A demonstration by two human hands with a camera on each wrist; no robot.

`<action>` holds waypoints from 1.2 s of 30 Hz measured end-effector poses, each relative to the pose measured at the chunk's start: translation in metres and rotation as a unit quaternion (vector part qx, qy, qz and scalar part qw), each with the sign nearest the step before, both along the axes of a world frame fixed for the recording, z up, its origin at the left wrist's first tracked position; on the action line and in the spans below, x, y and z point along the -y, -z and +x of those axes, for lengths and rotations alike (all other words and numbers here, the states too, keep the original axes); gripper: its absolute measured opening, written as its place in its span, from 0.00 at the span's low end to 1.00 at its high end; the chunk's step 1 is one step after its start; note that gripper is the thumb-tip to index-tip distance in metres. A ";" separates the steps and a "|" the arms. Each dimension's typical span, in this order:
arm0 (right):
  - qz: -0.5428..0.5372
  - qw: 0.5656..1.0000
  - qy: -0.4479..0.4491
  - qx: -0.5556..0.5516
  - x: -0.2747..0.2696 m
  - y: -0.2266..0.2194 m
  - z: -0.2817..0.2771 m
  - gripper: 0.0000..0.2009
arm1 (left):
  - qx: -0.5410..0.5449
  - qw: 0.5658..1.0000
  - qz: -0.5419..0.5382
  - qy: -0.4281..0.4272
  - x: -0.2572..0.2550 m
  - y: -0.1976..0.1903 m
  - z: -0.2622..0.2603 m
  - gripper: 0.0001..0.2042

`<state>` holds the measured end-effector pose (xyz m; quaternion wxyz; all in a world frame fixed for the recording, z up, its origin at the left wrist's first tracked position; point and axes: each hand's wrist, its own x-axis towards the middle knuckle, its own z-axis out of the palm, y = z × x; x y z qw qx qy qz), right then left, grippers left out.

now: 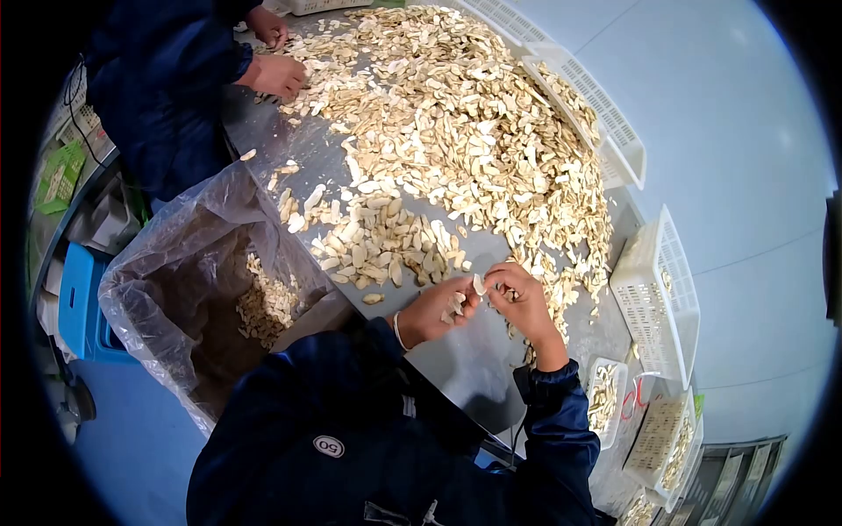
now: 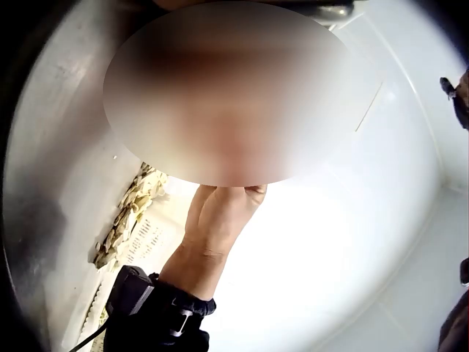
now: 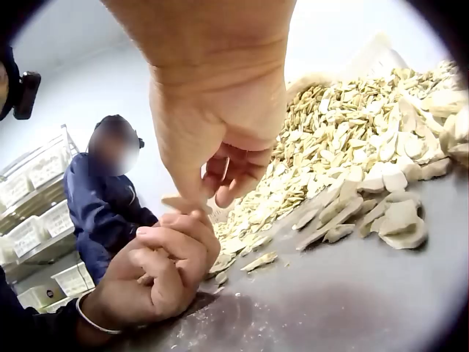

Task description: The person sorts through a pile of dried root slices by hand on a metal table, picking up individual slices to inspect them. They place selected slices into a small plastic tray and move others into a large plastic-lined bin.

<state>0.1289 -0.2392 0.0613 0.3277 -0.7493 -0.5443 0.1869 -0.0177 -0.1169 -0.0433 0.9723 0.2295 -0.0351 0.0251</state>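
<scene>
My left hand [image 1: 431,314], a white band at its wrist, holds several pale dried slices [image 1: 453,307] in its curled fingers over the grey metal table. One more pale slice [image 1: 479,284] stands up at its fingertips, where my right hand [image 1: 524,302] pinches it. From the right wrist view, the right hand [image 3: 220,139] reaches down from above and the slice [image 3: 183,204] lies between both hands' fingertips, with the left hand [image 3: 157,268] below. Just beyond the hands lies a small heap of larger slices [image 1: 386,241]. A blurred patch hides much of the left wrist view.
A large pile of slices [image 1: 474,114] covers the table's far side. At left stands a plastic-lined bin [image 1: 189,254] with slices inside. White baskets [image 1: 653,298] line the right edge, near a small white tray [image 1: 605,399]. Another person's hands [image 1: 276,74] work at the pile's far left.
</scene>
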 end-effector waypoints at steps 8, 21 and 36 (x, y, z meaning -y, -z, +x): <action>0.027 0.997 0.064 0.017 0.005 0.006 -0.005 0.07 | -0.121 0.992 0.016 -0.029 0.005 -0.004 0.009 0.08; -0.073 0.960 0.061 -0.264 0.024 0.022 -0.003 0.10 | -0.112 0.986 0.106 -0.062 0.009 0.006 0.015 0.07; 0.010 0.985 0.168 -0.021 0.010 0.048 0.051 0.10 | -0.029 0.980 0.127 0.152 0.005 -0.010 0.004 0.08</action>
